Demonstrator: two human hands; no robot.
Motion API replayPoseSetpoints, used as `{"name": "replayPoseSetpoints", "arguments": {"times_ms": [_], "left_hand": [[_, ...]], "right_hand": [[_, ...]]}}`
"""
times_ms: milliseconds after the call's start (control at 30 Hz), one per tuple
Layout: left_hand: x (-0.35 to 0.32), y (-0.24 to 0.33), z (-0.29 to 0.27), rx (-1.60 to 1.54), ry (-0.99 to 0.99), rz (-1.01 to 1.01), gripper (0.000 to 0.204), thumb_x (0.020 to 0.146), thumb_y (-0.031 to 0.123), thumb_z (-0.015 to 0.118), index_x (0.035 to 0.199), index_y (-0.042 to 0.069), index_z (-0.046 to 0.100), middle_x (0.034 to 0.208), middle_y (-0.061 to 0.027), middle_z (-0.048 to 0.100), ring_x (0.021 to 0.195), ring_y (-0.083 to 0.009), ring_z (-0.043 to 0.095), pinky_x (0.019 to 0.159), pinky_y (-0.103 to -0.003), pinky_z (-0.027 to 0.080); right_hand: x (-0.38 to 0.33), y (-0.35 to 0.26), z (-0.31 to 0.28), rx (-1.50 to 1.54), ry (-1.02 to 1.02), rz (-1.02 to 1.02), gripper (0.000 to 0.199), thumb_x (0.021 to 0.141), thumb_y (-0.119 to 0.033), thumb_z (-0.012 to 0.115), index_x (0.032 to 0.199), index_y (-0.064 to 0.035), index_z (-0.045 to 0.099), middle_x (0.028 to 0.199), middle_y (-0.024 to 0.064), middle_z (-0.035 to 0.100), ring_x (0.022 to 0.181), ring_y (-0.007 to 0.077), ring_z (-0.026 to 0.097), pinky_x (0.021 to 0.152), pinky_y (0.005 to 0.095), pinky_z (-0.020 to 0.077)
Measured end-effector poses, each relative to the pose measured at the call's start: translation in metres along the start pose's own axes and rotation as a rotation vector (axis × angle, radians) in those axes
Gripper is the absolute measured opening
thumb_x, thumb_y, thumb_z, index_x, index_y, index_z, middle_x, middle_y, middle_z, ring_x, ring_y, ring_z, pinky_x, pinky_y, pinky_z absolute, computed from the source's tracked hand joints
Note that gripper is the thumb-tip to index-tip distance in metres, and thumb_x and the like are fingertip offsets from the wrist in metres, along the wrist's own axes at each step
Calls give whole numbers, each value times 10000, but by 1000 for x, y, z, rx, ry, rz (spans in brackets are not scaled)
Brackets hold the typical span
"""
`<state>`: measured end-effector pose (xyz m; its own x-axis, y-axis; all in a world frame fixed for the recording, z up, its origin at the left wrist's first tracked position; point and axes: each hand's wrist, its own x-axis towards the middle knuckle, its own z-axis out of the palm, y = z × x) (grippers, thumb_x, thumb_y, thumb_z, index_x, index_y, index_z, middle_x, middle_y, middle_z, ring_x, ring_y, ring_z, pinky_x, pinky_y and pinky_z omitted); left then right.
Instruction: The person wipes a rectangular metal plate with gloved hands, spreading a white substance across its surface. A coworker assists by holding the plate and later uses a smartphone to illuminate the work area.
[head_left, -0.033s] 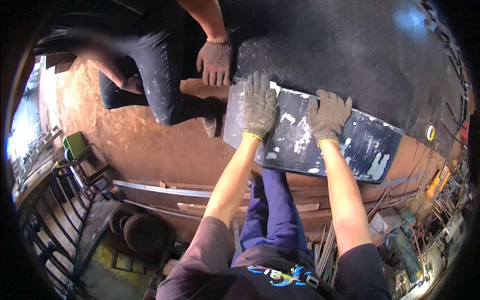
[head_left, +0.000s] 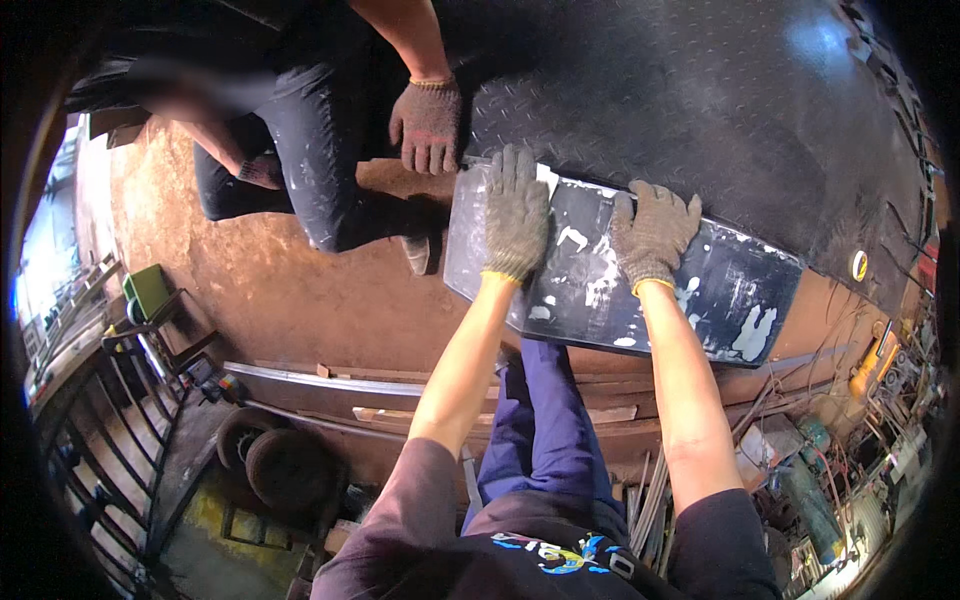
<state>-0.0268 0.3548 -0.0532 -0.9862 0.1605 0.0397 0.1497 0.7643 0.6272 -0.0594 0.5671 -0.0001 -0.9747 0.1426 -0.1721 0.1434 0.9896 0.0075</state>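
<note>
A long dark panel [head_left: 570, 285] with worn white patches lies in front of me, its far edge against a black textured sheet [head_left: 640, 90]. The left end of the panel is a grey section [head_left: 467, 225]. On that grey section my left hand [head_left: 516, 215], in a knitted work glove, rests flat with its fingers stretched toward the far edge. My right hand [head_left: 655, 232], gloved too, lies on the panel's middle. Its fingers are apart and reach the far edge. Neither hand appears to hold anything.
A co-worker kneels at the far left, one gloved hand [head_left: 426, 125] beside the panel's corner. Metal and wooden strips [head_left: 300, 377] lie along the near floor. Tyres [head_left: 290, 468] and a black railing [head_left: 115, 420] stand at lower left; tools and cables [head_left: 820, 480] clutter the right.
</note>
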Motion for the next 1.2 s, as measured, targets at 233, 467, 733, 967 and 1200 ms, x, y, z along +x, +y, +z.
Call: {"name": "replayPoseSetpoints", "arguments": {"times_ms": [233, 467, 733, 967, 1200], "left_hand": [[-68, -31, 16, 105, -70, -76, 568, 1056, 178, 459, 1522, -145, 423, 1638, -350, 364, 1565, -542, 248, 1318, -569, 165], [-55, -20, 18, 90, -83, -96, 537, 1106, 201, 393, 1563, -80, 420, 1655, -342, 344, 1567, -510, 266, 1316, -545, 182], [-8, -11, 31, 536, -49, 105, 584, 1096, 304, 478, 1539, -76, 473, 1677, -338, 308, 1552, -536, 285, 1307, -561, 184], [1, -16, 18, 344, -38, 84, 527, 1079, 195, 459, 1526, -83, 453, 1674, -316, 326, 1587, -458, 261, 1330, -530, 171], [-66, -10, 26, 122, -74, -305, 545, 1134, 238, 335, 1590, -59, 361, 1646, -303, 378, 1559, -485, 275, 1316, -522, 177]], "right_hand": [[0, 4, -10, 27, 8, 7, 405, 976, -473, 621, 1228, -190, 763, 1239, 108, 751, 1236, 312, 661, 1246, 609, 243], [-1, 6, -10, 52, -11, 13, 417, 973, -473, 627, 1244, -184, 757, 1242, 110, 744, 1229, 316, 663, 1244, 619, 238], [6, 5, -1, 74, 54, -23, 478, 995, -519, 567, 1269, -172, 750, 1265, 102, 735, 1246, 317, 654, 1240, 638, 234], [7, 16, -5, 86, 32, -23, 484, 986, -529, 583, 1275, -175, 742, 1239, 107, 741, 1228, 314, 660, 1242, 629, 232], [4, 20, 1, 104, 31, 7, 475, 961, -522, 627, 1261, -174, 747, 1203, 105, 732, 1231, 300, 650, 1235, 643, 226]]}}
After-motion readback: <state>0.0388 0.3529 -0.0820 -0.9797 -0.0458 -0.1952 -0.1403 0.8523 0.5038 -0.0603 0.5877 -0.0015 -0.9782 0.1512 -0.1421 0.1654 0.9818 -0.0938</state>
